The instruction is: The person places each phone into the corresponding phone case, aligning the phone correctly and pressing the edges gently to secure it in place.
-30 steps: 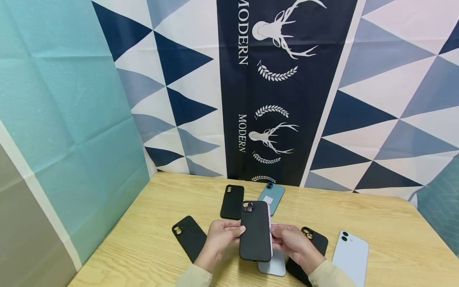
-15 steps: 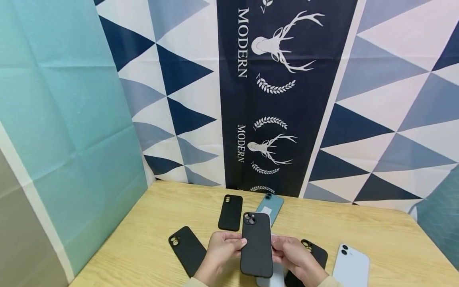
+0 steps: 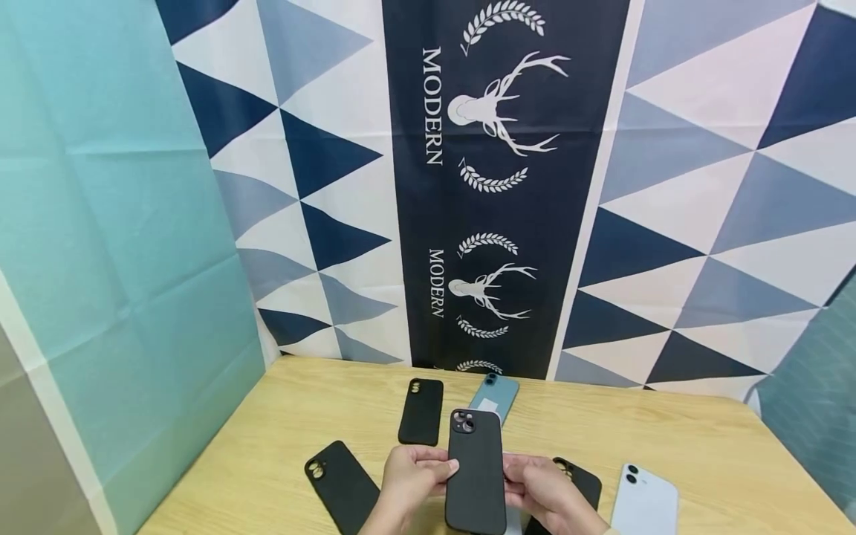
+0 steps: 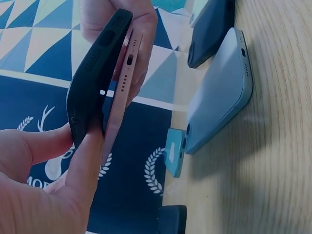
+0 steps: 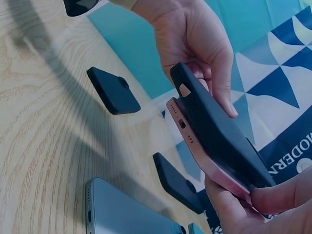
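Note:
Above the table, my left hand (image 3: 409,479) pinches a black phone case (image 3: 475,475) between thumb and fingers at its left edge. My right hand (image 3: 547,490) pinches a pink phone (image 5: 192,146) by its side, behind the case. The two lie nearly parallel, and the phone's camera shows through the case's cutout in the head view. At the port end, a gap parts the case (image 4: 92,73) from the phone (image 4: 126,73) in the left wrist view. Whether they touch at the camera end, I cannot tell.
Black cases lie at left (image 3: 342,487), at the back (image 3: 421,412) and by my right hand (image 3: 582,487). A teal phone (image 3: 504,390) lies at the back, a white phone (image 3: 645,501) at right. Another pale phone (image 4: 219,92) is under my hands. Patterned cloth (image 3: 321,186) hangs behind.
The head view has tilted up, so table and hands sit lower in it. The pink phone's edge, seen right of the case earlier, is now hidden behind it there. Both grips look unchanged.

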`<state>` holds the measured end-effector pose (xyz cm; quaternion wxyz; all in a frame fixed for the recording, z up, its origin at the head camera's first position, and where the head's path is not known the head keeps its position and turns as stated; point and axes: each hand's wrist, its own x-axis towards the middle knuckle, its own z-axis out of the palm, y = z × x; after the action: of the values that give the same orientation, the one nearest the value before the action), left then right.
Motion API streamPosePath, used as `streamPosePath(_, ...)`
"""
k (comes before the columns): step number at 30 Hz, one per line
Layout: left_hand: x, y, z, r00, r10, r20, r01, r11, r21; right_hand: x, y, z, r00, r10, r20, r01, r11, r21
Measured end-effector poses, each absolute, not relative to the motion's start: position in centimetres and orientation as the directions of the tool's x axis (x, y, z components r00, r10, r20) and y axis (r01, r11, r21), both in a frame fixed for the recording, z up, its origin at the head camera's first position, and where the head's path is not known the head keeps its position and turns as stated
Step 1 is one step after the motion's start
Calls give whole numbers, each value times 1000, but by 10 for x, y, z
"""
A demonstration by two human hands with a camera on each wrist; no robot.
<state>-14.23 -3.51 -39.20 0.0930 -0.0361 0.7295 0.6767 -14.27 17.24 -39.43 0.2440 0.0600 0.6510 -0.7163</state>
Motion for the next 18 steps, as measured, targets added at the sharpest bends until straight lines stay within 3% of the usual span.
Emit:
streamPosePath(10, -135, -30, -390, -997, -46, -61, -70, 230, 971, -140, 178, -400, -866, -336, -371, 412, -56, -910)
streamPosePath(18, -132, -22, -387, -986, -153, 67, -1, 408, 913, -137, 176, -399, -873, -311, -376, 434, -142, -890)
